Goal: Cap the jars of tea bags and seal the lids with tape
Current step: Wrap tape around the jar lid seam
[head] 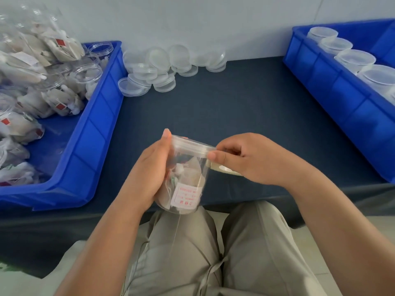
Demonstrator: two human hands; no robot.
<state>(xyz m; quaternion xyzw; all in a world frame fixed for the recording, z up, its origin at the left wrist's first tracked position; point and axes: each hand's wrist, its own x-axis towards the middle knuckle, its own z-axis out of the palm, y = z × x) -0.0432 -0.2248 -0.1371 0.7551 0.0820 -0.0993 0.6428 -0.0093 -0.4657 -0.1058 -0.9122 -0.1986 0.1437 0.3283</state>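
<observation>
A person's left hand (147, 167) grips a clear plastic jar (188, 174) of tea bags, palm and curled fingers round its body and thumb lying up beside the lid (192, 145), which sits on the jar's mouth. The jar is held in the air over the near edge of the dark-covered table (235, 103), tilted with its lid away from the person and its base, which bears a white label (187, 194) with red print, towards the lap. On the other side of the jar, the right hand (252, 159) curls round a tape roll (224, 168) just beside the jar wall, and its thumb tip presses against the lid's rim. Whether a strip of tape already lies on that rim cannot be told. Beyond the held jar and to its left, a blue bin (96, 124) holds open jars (85, 73) stuffed with tea bags. Straight beyond the grip, against the wall, lies a heap of loose clear lids (162, 67). Well off to the right of the right hand, a second blue bin (333, 86) carries a row of capped jars (354, 58). Below both hands are the person's knees in beige trousers (192, 253).
</observation>
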